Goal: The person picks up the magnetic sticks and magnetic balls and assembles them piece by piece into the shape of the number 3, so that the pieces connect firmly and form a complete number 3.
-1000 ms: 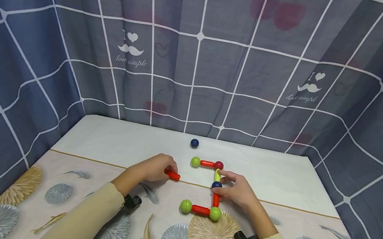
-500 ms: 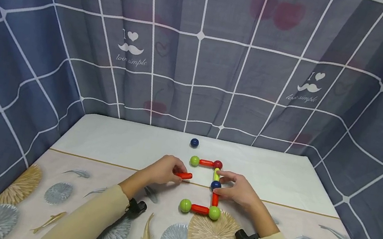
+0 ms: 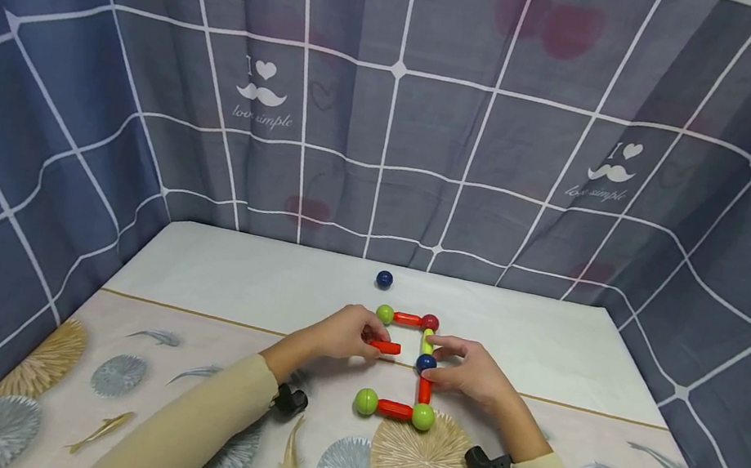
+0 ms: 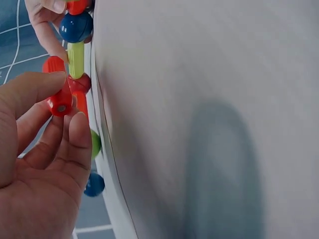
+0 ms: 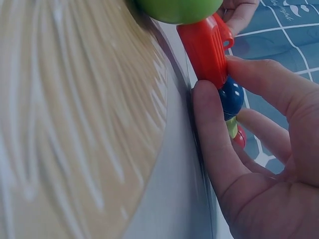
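My left hand (image 3: 350,332) pinches a loose red rod (image 3: 388,347) between thumb and fingers; its end, with a small metal-looking dot, faces the left wrist camera. To its right lies a bracket of joined rods and balls, its open side toward the left. My right hand (image 3: 471,373) grips it around the middle blue ball (image 3: 426,363), with fingertips at the adjoining red rod (image 5: 207,55) and the yellow rod (image 3: 428,342). The far arm runs from a dark red ball (image 3: 430,323) to a green ball (image 3: 385,314). The near arm's red rod (image 3: 394,409) joins two green balls. The loose rod's tip stays apart from the blue ball.
A single dark blue ball (image 3: 384,279) lies on the white far part of the table (image 3: 250,271). A patterned cloth (image 3: 141,385) covers the near part. A blue checked curtain (image 3: 335,120) hangs behind and at both sides.
My left hand has moved right with the red rod, bringing it between the bracket's two arms and closer to the blue ball. My right hand and the bracket stay almost in place.
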`<state>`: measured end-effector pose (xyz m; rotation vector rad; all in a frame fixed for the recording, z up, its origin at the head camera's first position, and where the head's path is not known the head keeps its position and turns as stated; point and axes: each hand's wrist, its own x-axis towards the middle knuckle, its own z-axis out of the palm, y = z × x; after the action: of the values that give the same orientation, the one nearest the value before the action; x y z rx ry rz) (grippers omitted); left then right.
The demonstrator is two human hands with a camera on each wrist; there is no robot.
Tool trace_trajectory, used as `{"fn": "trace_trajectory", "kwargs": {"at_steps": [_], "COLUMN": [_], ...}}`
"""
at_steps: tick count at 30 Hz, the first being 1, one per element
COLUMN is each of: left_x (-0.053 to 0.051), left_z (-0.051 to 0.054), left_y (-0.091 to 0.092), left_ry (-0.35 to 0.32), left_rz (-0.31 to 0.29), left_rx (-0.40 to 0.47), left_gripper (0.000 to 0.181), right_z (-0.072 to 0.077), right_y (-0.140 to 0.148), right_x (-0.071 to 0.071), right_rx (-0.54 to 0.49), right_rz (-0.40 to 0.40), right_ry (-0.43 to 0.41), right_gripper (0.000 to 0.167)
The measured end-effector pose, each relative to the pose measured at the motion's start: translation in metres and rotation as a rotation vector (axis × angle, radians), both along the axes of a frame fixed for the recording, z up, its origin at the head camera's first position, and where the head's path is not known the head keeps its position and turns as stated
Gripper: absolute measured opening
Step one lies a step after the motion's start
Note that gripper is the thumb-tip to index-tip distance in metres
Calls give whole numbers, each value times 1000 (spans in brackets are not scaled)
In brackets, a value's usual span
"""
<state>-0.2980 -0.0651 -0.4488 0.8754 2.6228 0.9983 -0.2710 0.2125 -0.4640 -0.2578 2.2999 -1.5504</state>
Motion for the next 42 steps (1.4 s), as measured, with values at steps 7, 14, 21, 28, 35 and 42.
{"fn": "trace_trajectory", "kwargs": {"at_steps": [7,14,21,28,35,42], "left_x": [-3,-3,-3,-1,-3,-9], "left_z": [1,1,1,4,4,6], "left_y": [15,23,28,32,30,24], "left_ry": [-16,14,31,-3,-24,-14], "left_rz": [-23,-58,-79,-61,-48,-34], "left_rx": [-29,-42,-47,-45,-42,-20], "left_gripper": [18,17,20,20,21,21], "right_z": [3,2,1,2,2,0], "right_y": [1,0,0,1,1,2], "right_x": [1,2,1,-1,-2,-2], "right_rx": [1,-4,6,3,-1,15], "right_rz": [15,12,18,23,29,17], "right_ry": [6,-4,3,-3,5,1], "right_gripper": [64,65,65,66,66,65]}}
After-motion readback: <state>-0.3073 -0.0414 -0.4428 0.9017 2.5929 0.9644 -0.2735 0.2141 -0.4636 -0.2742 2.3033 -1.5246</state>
